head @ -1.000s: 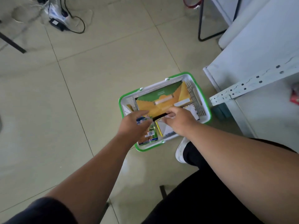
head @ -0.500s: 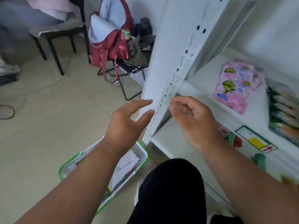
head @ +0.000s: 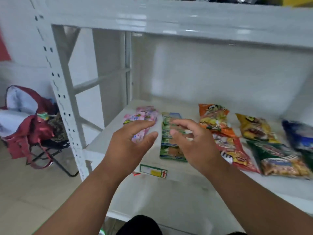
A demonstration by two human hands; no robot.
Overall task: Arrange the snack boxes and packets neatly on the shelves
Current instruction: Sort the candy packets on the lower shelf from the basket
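Both your hands are over the front of the shelf (head: 105, 141), fingers loosely spread, holding nothing. Left hand (head: 128, 146) hangs in front of the pink packet (head: 144, 116); right hand (head: 191, 143) is over the row of green boxes (head: 171, 146), whether touching them you cannot tell from this blur.

Risks, as judged:
- The green boxes overlap like tiles; a sideways nudge from your right hand could fan them out of line.
- The red packet (head: 237, 155) and the green bag (head: 277, 158) lie close to the front edge; a sweep of your forearm could drag them off.
- The bags are slick and puffy and likely to slide.

Surface: white, glossy metal shelf with a label sticker (head: 153, 170) near the front. The orange bag (head: 213, 117), yellow bag (head: 255, 129) and blue bag (head: 299, 134) lie flat further back.

Room: pale tiled floor; a red backpack (head: 30, 126) sits on a folding stool at left.
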